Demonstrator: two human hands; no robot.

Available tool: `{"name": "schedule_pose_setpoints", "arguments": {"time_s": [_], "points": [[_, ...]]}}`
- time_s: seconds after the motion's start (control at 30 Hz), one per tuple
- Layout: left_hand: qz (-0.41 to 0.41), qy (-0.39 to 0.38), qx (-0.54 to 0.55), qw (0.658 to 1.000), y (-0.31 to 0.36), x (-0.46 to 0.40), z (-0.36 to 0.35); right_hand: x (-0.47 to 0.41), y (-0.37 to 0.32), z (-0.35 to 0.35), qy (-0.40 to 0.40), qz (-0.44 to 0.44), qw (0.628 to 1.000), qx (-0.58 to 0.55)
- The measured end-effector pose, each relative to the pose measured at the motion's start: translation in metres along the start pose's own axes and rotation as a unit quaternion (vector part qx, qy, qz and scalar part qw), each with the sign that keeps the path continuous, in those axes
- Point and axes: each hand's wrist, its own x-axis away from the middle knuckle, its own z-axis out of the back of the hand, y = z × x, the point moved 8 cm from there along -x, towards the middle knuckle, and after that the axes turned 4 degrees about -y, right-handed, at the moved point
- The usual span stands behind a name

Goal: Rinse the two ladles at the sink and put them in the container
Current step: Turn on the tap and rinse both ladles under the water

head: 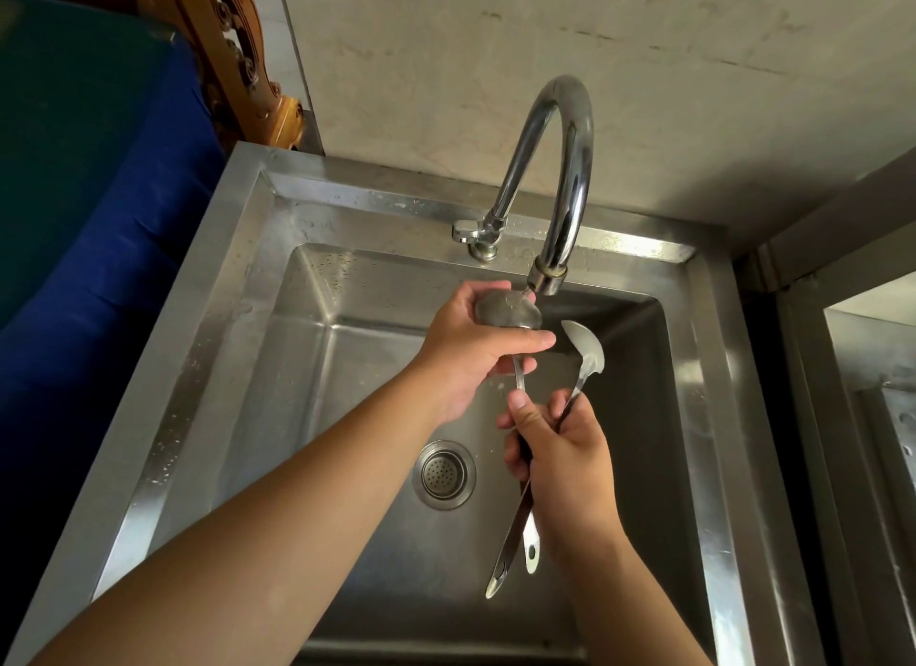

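I see my left hand (pixel 461 348) wrapped around the bowl of the first ladle (pixel 508 311), holding it right under the spout of the tap (pixel 560 179), near the back wall of the sink (pixel 238 288). A thin stream of water hits the round back of the bowl. My fingers cover a lot of the bowl, so I cannot see inside it.

My right hand (pixel 560 447) is closed tight around both handles at once, over the middle of the sink. The second ladle (pixel 587 345) sticks up from this hand, just beside the first one, and its bowl is not under the water. I can see its pale inside.

The middle parts of both handles are hidden in my fist. The two handle ends (pixel 515 551) poke out below my hand and cross over each other, so I cannot say for sure which end goes with which ladle.

The drain (pixel 444 474) sits in the sink floor, just left of my right hand.

At the right edge there is a bit of another metal basin (pixel 887 407), but it is cut off. The container is not something I can make out.
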Motion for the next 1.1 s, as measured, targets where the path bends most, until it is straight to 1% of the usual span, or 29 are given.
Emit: {"name": "schedule_pose_setpoints", "arguments": {"time_s": [0.13,0.23,0.37,0.43,0.53,0.6,0.77,0.9,1.0,1.03,1.1], "points": [[0.021,0.027,-0.009,0.999,-0.002,-0.005,-0.003,0.003,0.007,0.002,-0.007,0.004,1.0,-0.008],[0.053,0.026,0.006,0.998,-0.003,-0.007,-0.007,0.005,0.008,0.003,-0.013,0.018,1.0,-0.014],[0.102,0.052,-0.006,0.993,0.0,-0.009,0.002,0.006,0.007,0.001,-0.032,0.031,0.998,0.04],[0.108,0.072,0.01,0.991,0.001,-0.009,0.009,0.004,0.004,0.001,-0.038,0.038,0.997,0.062],[0.106,0.089,0.061,0.988,0.002,-0.006,0.017,0.0,0.0,0.0,-0.041,0.042,0.995,0.076],[0.1,0.065,0.087,0.989,0.003,-0.003,0.016,-0.003,0.001,-0.001,-0.037,0.037,0.996,0.066],[0.096,-0.043,0.198,0.975,0.0,0.005,0.002,-0.009,0.008,-0.005,-0.036,0.008,0.999,0.007],[0.097,-0.062,0.244,0.963,-0.003,0.009,-0.001,-0.01,0.014,-0.004,-0.036,-0.013,0.998,-0.055],[0.094,-0.104,0.229,0.963,-0.003,0.014,-0.012,-0.009,0.02,-0.001,-0.038,-0.039,0.994,-0.095],[0.082,-0.121,0.204,0.968,-0.003,0.014,-0.015,-0.008,0.022,0.0,-0.039,-0.045,0.993,-0.105],[0.051,-0.137,0.114,0.983,-0.004,0.013,-0.019,-0.007,0.024,0.001,-0.038,-0.047,0.991,-0.115]]}}
